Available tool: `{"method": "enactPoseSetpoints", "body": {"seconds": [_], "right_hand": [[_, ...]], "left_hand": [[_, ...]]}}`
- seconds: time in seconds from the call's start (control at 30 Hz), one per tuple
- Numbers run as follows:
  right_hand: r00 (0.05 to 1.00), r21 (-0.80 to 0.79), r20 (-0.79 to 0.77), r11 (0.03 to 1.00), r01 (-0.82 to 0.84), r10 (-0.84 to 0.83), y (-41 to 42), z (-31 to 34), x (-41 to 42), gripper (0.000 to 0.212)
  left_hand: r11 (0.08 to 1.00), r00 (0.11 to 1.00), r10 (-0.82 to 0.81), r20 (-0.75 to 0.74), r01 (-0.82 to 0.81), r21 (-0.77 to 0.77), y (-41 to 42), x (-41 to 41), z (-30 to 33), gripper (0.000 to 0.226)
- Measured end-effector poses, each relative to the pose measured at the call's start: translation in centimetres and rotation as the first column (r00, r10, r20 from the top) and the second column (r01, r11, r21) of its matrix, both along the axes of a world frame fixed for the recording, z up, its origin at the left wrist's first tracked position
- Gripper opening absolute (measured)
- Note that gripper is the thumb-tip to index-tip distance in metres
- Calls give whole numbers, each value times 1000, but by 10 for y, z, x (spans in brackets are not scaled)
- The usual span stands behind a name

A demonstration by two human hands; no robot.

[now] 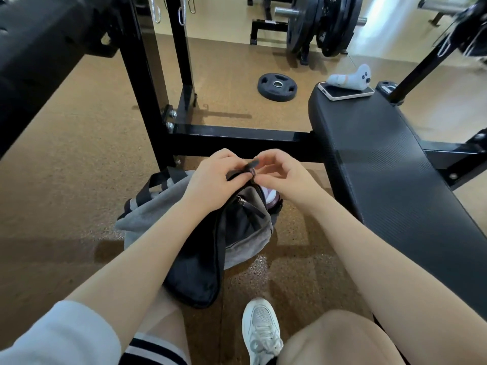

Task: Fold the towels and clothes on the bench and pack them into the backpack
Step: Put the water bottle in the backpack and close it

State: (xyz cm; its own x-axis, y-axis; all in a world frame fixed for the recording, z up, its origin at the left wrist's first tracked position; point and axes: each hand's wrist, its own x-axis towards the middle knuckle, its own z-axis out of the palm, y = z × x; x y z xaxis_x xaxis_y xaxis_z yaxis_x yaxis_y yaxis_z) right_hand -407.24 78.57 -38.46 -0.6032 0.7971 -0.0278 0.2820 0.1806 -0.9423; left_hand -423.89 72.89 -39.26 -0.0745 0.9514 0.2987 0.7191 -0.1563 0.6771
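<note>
Two hands: left hand (210,177) gripping, right hand (279,172) pinching the strap (250,166).
Backpack (232,233): sitting centre frame, directly beneath both hands, long axis running toward lower frame.
Nearer: both equally.

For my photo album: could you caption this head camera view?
Both hands, left hand and right hand, grip the top of a grey backpack beside a gym bench.

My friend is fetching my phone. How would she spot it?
Find the black bench on the right. The phone lies flat at its far end, pale-edged, under a small grey controller, the only other thing there.
</note>
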Motion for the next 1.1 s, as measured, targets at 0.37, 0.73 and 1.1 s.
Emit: {"method": "enactPoseSetpoints", "body": {"seconds": [0.37, 0.73, 1.1], "right_hand": [[857, 609, 477, 777, -160, -198, 4, -28, -32, 22], [810, 578, 438, 813, 78, -390, 25, -31, -16, 22], [848, 841, 466, 425, -335, -252, -1, -23, -51, 5]], "left_hand": [[963, 960, 270, 79, -271, -6, -5, -3, 3, 21], [915, 896, 403, 189, -388, -112, -23, -5, 25, 17], [926, 717, 374, 589, -323, -195, -36, -9, 9, 19]]}}
